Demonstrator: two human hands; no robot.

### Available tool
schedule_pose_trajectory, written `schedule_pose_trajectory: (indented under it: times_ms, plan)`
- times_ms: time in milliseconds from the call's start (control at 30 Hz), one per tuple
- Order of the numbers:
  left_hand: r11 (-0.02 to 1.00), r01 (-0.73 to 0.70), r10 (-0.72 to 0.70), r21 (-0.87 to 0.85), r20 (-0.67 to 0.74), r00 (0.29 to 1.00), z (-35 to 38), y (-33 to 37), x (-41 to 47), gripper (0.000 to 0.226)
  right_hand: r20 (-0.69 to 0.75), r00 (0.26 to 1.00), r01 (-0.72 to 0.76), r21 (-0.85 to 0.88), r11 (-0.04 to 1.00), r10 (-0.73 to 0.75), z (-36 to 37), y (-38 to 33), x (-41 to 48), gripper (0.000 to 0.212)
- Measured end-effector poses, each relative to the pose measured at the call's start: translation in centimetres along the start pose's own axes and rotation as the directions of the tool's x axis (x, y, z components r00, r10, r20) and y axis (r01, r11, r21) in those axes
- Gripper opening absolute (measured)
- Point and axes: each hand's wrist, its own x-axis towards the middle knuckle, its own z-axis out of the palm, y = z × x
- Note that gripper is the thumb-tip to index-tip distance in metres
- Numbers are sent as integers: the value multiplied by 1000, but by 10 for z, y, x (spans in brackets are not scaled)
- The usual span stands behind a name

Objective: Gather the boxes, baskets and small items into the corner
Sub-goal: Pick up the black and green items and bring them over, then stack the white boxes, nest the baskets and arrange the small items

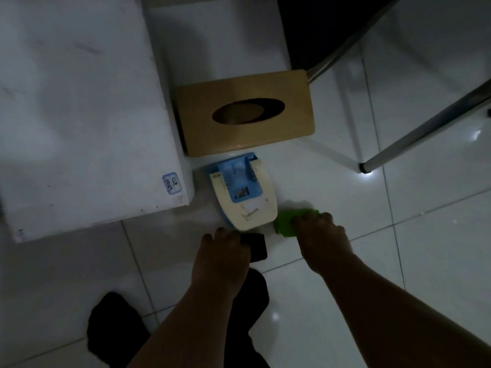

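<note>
Hands down on the floor [398,248], herding small stuff toward the white box [79,115] and tissue box [247,112], I'd guess. Right hand [318,235] curls its fingers over the green item [285,223], just beside the blue-cream gadget [244,197]. Left hand [223,253] covers the black item [255,247], grip too dark to tell.

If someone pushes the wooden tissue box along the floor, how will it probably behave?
The wooden tissue box looks stiff and flat-bottomed, so it should probably slide, not roll or tip. The floor tiles look glossy, so it may glide easily. Its oval opening looks empty, so perhaps it is light.
</note>
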Motion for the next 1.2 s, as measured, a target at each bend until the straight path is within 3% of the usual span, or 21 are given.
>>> schedule_pose_trajectory:
  times_ms: [267,367,467,533,600,667,767,900,967,1100,1200]
  plan:
    - [998,20,-22,-64,-27,999,-2,-6,-9,30,31,999,46,-91,995,-43,-22,-2,-12,44]
    - [989,2,-12,-150,-68,998,-20,-10,-39,25,8,999,49,-136,989,-48,-46,-14,-38,34]
    - [979,-33,13,-204,-100,995,-52,-18,-83,21,-10,997,81,-52,995,-82,-76,-34,-77,23]
    - [977,-30,6,-209,-114,993,-74,-26,-119,22,103,988,116,31,993,-118,-103,-53,-111,29]
    - [974,-32,-13,-223,-197,980,-104,-40,-154,28,68,985,154,90,984,-161,-138,-75,-138,32]
    - [980,-54,-22,-190,-374,927,-148,-57,-190,22,-71,976,210,108,972,-204,-186,-102,-162,29]
    - [933,-111,-135,-343,-616,776,-214,-85,-235,7,-334,921,277,194,941,-202,-266,-142,-192,26]
    - [854,-189,-342,-485,-796,499,-280,-116,-276,13,-723,683,492,350,797,-104,-356,-175,-215,22]
    - [844,-198,-381,-498,-817,432,-299,-121,-291,11,-790,604,565,333,755,-103,-382,-182,-221,26]
    - [875,-174,-375,-452,-860,346,-313,-124,-297,10,-844,527,587,278,760,-98,-404,-182,-226,27]
    - [886,-151,-376,-438,-871,316,-318,-124,-292,12,-838,533,587,270,763,-114,-406,-172,-221,28]
